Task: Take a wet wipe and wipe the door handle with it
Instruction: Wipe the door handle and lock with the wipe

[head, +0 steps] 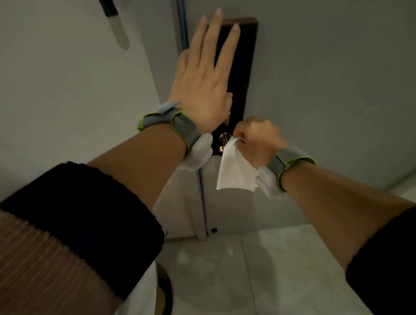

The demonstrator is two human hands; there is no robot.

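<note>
Fingers (239,136) of the right hand (259,139) pinch a white wet wipe (237,170), which hangs from the fist toward six o'clock. At nine o'clock from that fist, just beside it, the copper-coloured door handle (224,139) shows on the dark lock plate (247,64). At twelve o'clock the left hand (202,89) lies spread wide and flat, holding nothing, over the plate and grey door (330,64). Both wrists wear grey bands (170,123).
</note>
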